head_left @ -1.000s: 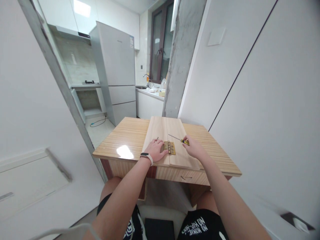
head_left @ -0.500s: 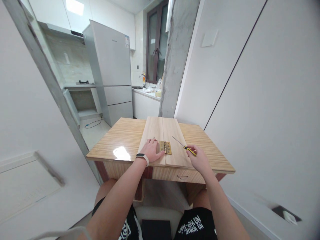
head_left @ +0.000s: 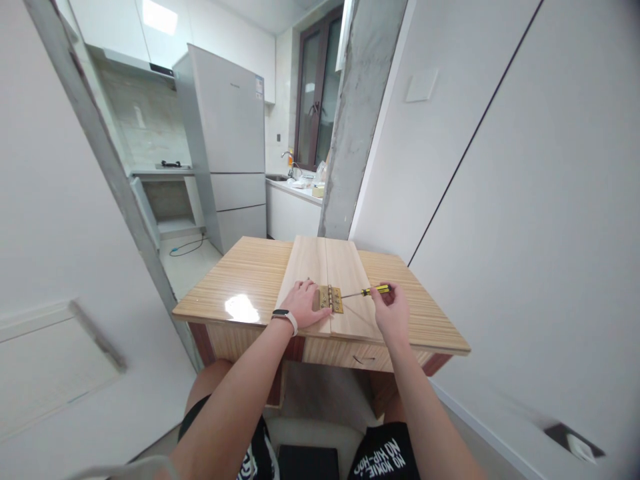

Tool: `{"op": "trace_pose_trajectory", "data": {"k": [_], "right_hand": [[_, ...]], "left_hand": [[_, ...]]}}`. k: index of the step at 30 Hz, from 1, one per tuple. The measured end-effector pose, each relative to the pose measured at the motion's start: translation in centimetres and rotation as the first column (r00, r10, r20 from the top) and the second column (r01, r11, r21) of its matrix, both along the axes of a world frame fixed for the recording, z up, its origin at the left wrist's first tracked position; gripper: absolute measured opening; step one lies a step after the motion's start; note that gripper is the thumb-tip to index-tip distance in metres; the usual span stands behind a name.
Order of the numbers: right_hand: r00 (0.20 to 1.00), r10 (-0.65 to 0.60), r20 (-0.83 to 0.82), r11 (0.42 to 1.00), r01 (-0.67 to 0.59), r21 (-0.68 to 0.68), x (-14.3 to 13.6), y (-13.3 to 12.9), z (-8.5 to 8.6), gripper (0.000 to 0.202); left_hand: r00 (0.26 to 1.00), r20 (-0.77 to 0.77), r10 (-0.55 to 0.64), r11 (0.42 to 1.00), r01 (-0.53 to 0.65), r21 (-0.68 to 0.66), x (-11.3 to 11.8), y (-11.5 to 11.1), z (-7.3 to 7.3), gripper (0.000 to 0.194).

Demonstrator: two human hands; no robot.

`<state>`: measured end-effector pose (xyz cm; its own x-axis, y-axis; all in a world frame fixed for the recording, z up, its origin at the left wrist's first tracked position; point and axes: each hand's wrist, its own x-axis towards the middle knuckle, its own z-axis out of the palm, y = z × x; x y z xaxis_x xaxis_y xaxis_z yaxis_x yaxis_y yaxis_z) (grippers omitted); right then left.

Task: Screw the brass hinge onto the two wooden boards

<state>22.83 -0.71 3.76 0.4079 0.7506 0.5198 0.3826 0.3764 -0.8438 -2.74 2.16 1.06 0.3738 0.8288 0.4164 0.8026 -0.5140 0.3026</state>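
Observation:
A brass hinge (head_left: 337, 299) lies opened flat across the seam between two pale wooden boards (head_left: 345, 260), with several screws showing in its leaves. My left hand (head_left: 303, 304) rests spread on the left board, its thumb against the hinge's lower left edge. Between the fingers of my right hand (head_left: 393, 312) is a yellow and black screwdriver (head_left: 376, 290), held nearly level. Its thin shaft points left, and the tip is at the right edge of the hinge; whether it touches a screw I cannot tell. A small screw-like bit shows just beyond my left fingertips.
The boards lie on a striped wooden table (head_left: 240, 267) with a drawer handle (head_left: 364, 360) at the front. A white wall (head_left: 500, 233) stands close on the right. Behind are a grey pillar (head_left: 357, 120), a refrigerator (head_left: 230, 127) and a sink counter (head_left: 295, 207).
My right hand has turned the screwdriver from a slant to nearly level and brought its tip down to the hinge's right side. My left hand has stayed in place.

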Motion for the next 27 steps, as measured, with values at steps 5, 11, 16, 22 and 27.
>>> {"op": "trace_pose_trajectory", "data": {"k": [5, 11, 16, 22, 27], "right_hand": [[0.999, -0.019, 0.046, 0.999, 0.021, -0.025, -0.5, 1.1, -0.4, 0.052], [1.0, -0.01, 0.026, 1.0, 0.01, 0.012, -0.8, 1.4, -0.8, 0.05], [0.997, -0.039, 0.063, 0.999, 0.041, -0.034, -0.6, 1.8, -0.6, 0.048], [0.993, -0.019, 0.114, 0.998, 0.025, -0.053, -1.2, 3.0, 0.9, 0.04], [0.971, 0.066, -0.232, 0.998, -0.066, 0.009, -3.6, 6.3, 1.5, 0.022]], "left_hand": [[1.0, 0.005, -0.002, 1.0, 0.002, -0.006, 0.0, 0.1, -0.1, 0.073], [1.0, 0.003, -0.002, 1.0, 0.002, 0.013, 0.0, 0.2, -0.3, 0.072], [1.0, 0.008, 0.0, 1.0, -0.001, 0.009, 0.1, 0.1, -0.1, 0.071], [1.0, 0.002, 0.003, 1.0, -0.003, -0.008, 0.2, 0.0, 0.0, 0.074], [1.0, -0.007, -0.001, 1.0, 0.001, 0.01, 0.2, 0.1, 0.0, 0.072]]}}
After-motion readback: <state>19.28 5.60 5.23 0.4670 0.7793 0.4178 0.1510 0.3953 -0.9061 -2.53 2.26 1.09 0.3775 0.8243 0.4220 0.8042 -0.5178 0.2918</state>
